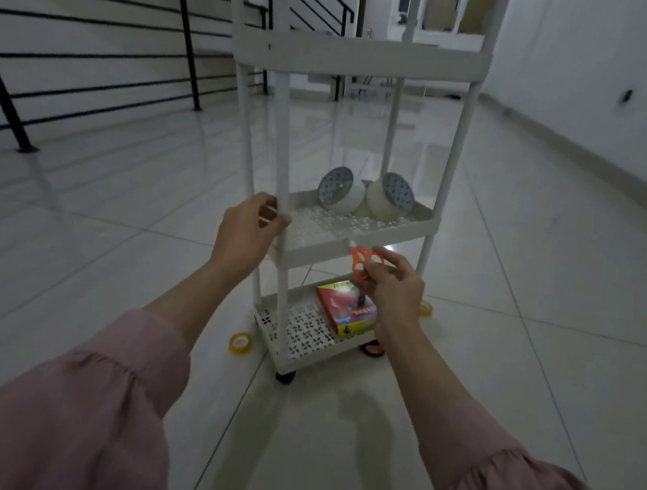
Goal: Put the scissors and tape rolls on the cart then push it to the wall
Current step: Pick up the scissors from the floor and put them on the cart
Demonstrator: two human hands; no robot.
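Note:
A white three-tier cart point(361, 57) on black wheels stands on the tiled floor. Two large white tape rolls point(339, 190) point(389, 198) lean on its middle shelf. My left hand point(251, 224) grips the cart's near left post at that shelf. My right hand point(393, 287) holds orange-handled scissors point(363, 266) just in front of the middle shelf's rim, handles up, blades hidden. A small yellow tape roll point(240, 343) lies on the floor left of the cart's base. Another yellow roll point(425, 309) peeks out on the floor to the right.
A red box point(343, 306) lies on the perforated bottom shelf. A dark round object point(372, 350) sits on the floor beside the cart's base. A black stair railing point(187, 42) runs along the left. A white wall point(605, 94) runs along the right.

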